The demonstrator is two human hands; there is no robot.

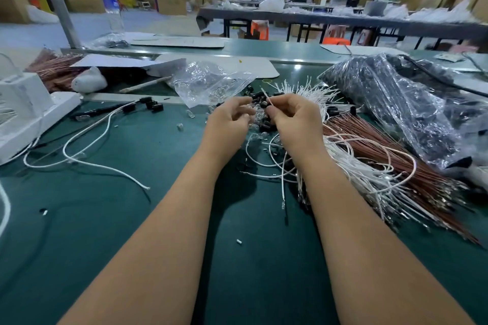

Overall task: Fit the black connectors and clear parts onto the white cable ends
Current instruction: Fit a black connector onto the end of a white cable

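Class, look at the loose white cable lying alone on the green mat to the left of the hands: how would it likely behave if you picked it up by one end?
The white cable lies in loose curves, so it would probably droop rather than hold straight. It looks thin, so likely light. Its bends suggest that it may keep some curl when lifted off the green mat.

Brightness: well lit, even, cool white; no dim corners
Source: overhead; a bright spot at the top right edge
Shadows: soft, dark patches on the green mat (137,219) beneath both forearms
Glare: white sheen on the clear plastic bags (211,79); a pale streak along the far table edge
Blur: hall background soft; fine wires smeared
Distortion: wide-angle bowing; the grey post (56,0) leans
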